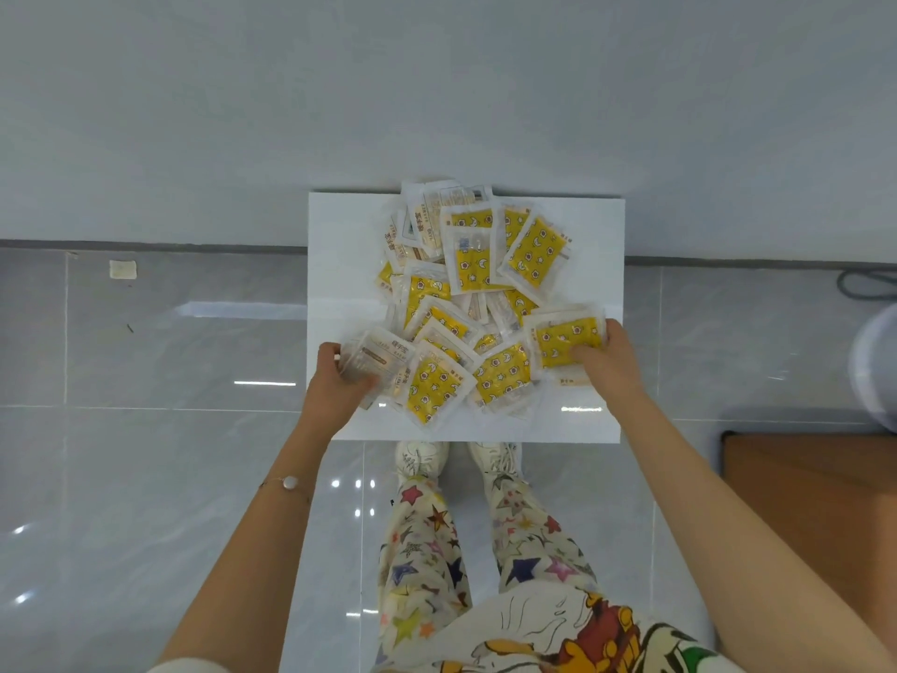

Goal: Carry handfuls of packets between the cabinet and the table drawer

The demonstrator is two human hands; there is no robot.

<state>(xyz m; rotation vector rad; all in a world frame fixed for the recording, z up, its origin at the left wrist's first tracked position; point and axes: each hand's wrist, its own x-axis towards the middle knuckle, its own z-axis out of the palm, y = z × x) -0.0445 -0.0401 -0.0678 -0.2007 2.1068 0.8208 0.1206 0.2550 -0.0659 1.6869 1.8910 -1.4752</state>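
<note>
I see my left hand (335, 386) gripping a pale clear-wrapped sachet (373, 357), my right hand (599, 354) gripping a yellow star-print sachet (565, 340); most of the sachet heap (466, 284) lies unsorted on the white square tabletop (340, 235)

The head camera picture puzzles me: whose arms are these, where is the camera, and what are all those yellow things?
There is no machine here: a person wears a camera on the head, looking down past their own arms to their shoes. A white board sits in front of them with a pile of small sealed packets on it, many yellow with a star and moon print. The left hand grips a pale packet at the pile's near left edge. The right hand grips a yellow packet at its near right edge.
</note>
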